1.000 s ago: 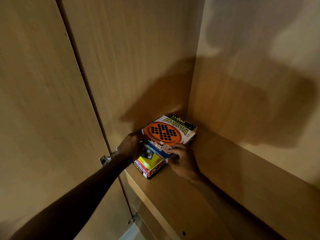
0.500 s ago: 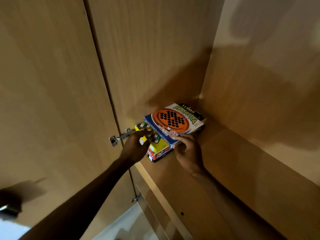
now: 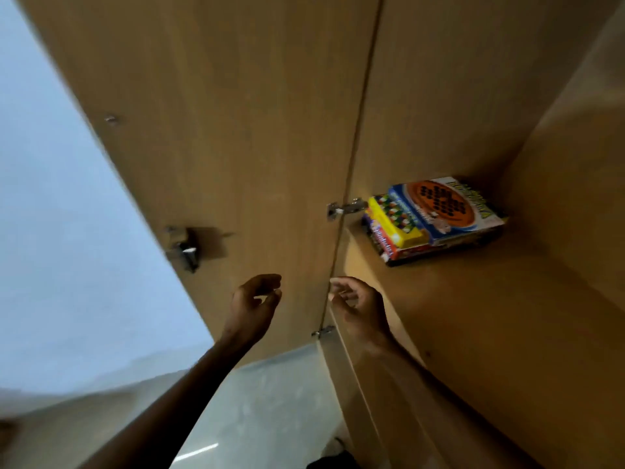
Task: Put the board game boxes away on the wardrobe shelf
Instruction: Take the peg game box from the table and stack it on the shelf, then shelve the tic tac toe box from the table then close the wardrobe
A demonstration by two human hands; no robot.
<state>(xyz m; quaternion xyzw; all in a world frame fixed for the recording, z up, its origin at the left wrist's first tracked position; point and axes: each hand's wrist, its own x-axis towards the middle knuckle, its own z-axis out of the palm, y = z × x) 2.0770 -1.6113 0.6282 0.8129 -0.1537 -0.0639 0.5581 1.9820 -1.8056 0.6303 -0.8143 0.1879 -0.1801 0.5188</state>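
Note:
A stack of board game boxes (image 3: 436, 220) lies on the wooden wardrobe shelf (image 3: 473, 316), pushed into the far corner. The top box is blue and white with an orange round peg board on it; a yellow box and a red-edged box show beneath it on the left. My left hand (image 3: 253, 304) hovers in front of the open wardrobe door, fingers loosely curled and empty. My right hand (image 3: 358, 308) is at the shelf's front edge, fingers apart and empty. Both hands are well short of the boxes.
The open wardrobe door (image 3: 236, 147) stands on the left with a metal hinge (image 3: 345, 208) by the boxes and a metal latch (image 3: 184, 248) on its inner face. A pale wall (image 3: 67, 231) and light floor (image 3: 270, 407) lie beyond the door.
Both hands have let go of the box stack and drawn back toward me. The view has swung left, so the boxes now sit at the right.

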